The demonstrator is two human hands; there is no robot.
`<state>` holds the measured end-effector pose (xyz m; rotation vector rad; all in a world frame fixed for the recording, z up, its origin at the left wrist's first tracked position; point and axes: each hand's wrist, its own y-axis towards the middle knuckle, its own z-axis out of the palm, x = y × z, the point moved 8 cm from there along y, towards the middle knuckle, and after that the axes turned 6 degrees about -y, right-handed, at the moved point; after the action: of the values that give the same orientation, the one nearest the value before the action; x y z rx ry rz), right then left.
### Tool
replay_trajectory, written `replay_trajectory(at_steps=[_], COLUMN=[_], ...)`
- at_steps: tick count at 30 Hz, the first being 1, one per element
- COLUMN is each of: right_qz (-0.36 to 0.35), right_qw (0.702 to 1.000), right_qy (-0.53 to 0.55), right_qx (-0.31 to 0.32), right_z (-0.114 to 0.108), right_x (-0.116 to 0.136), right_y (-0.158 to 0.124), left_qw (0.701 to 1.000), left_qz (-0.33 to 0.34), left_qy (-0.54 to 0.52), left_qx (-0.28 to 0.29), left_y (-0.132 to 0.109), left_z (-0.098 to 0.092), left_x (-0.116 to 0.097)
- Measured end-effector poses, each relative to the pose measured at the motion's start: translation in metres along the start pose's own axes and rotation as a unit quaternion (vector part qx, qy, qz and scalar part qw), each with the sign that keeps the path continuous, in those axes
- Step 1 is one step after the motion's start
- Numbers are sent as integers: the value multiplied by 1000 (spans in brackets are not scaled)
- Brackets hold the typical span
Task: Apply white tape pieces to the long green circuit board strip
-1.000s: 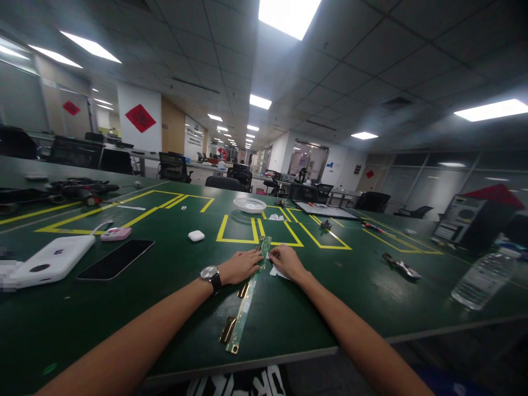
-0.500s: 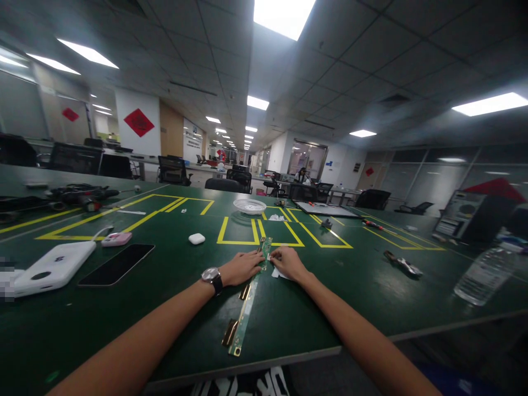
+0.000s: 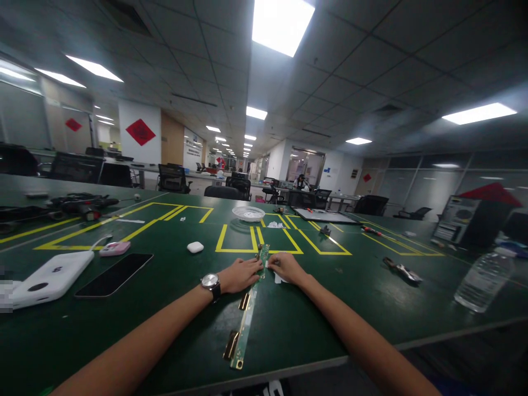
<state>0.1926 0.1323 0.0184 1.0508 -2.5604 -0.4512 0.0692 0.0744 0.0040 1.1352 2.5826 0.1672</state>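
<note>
A long, narrow green circuit board [image 3: 246, 330] with copper-coloured flexible tabs along its left edge lies on the green table. My left hand [image 3: 240, 275], below a wristwatch [image 3: 210, 282], rests flat across the upper part of the board with its fingers stretched out. Beside the board's right edge, my right hand [image 3: 289, 268] is closed in a pinch. A tiny white bit shows at its fingertips, too small to name. Partly under that hand lies a white scrap [image 3: 279, 279], apparently paper.
Beyond the hands stands a white basket [image 3: 248, 214] near yellow tape outlines. To the left are an earbud case [image 3: 195, 247], a black phone [image 3: 115, 275] and a white device [image 3: 51, 278]. On the right lie a metal tool [image 3: 402, 271] and a water bottle [image 3: 482, 280].
The whole view has tilted up slightly, so the table sits lower in the picture. Both hands keep nearly the same place at the board.
</note>
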Motion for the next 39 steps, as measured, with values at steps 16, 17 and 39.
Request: replay_trajectory(at_steps=[16, 17, 39], right_qz=[-83, -82, 258], right_qw=[992, 991, 941], right_qy=[30, 20, -211], right_qx=[91, 101, 53], right_z=[-7, -7, -45], right_x=[18, 16, -100], right_y=[0, -1, -60], left_qw=[981, 978, 991], left_qz=[-91, -95, -95], left_qy=[-133, -136, 44], left_qx=[-109, -127, -79], left_y=[-9, -10, -20], left_z=[-18, -22, -21], left_x=[22, 25, 28])
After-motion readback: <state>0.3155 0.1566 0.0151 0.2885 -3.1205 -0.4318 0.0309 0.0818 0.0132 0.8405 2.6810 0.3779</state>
